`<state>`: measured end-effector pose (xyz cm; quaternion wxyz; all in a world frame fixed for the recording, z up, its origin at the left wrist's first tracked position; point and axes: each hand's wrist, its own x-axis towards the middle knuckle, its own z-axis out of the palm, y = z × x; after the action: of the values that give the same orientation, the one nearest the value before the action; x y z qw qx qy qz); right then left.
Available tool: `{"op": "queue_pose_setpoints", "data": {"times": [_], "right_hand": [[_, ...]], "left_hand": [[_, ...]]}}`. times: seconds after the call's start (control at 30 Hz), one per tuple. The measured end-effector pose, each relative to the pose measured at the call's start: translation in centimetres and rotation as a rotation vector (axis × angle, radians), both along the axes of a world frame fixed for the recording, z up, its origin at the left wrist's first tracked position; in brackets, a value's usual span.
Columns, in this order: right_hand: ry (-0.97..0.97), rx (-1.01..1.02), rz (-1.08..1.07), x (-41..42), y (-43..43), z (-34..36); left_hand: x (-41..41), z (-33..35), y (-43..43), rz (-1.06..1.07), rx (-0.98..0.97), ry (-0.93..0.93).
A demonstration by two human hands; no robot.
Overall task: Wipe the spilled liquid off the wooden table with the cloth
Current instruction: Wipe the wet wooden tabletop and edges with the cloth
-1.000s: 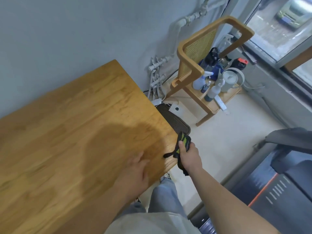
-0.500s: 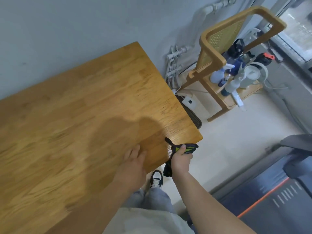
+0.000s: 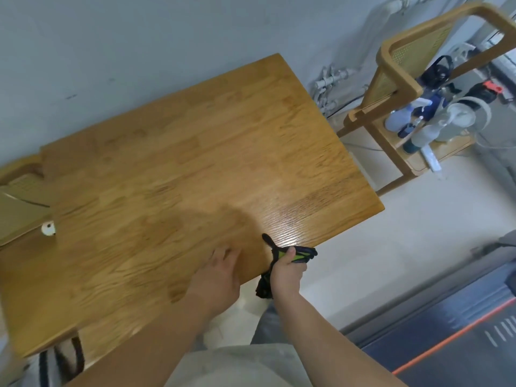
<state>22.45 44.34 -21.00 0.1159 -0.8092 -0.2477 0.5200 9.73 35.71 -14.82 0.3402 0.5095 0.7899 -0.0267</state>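
The wooden table fills the middle of the head view, against a grey wall. My right hand grips a black and green cloth at the table's near edge; one strip of the cloth lies on the wood and another end hangs below the edge. My left hand rests flat on the tabletop just to the left, fingers straight. A glossy sheen shows on the wood above the cloth; I cannot tell whether it is liquid or reflected light.
A wooden chair to the right holds spray bottles and other items. A small white object sits at the table's left edge beside another chair seat. A dark treadmill lies at the lower right.
My right hand has brought the cloth from beside the table's corner up to its near edge. The view has swung left, showing more of the tabletop. My left hand stays flat on the wood.
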Motion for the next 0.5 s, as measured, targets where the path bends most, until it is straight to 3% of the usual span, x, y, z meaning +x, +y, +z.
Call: {"op": "queue_pose_setpoints", "data": {"times": [0.27, 0.5], "right_hand": [[-0.102, 0.091, -0.099, -9.4, -11.7, 0.7], [-0.004, -0.011, -0.113, -18.5, -24.1, 0.9]], "left_hand": [[-10.7, -0.4, -13.5, 0.054, 0.051, -0.056], [-17.6, -0.5, -25.7, 0.124, 0.025, -0.06]]}}
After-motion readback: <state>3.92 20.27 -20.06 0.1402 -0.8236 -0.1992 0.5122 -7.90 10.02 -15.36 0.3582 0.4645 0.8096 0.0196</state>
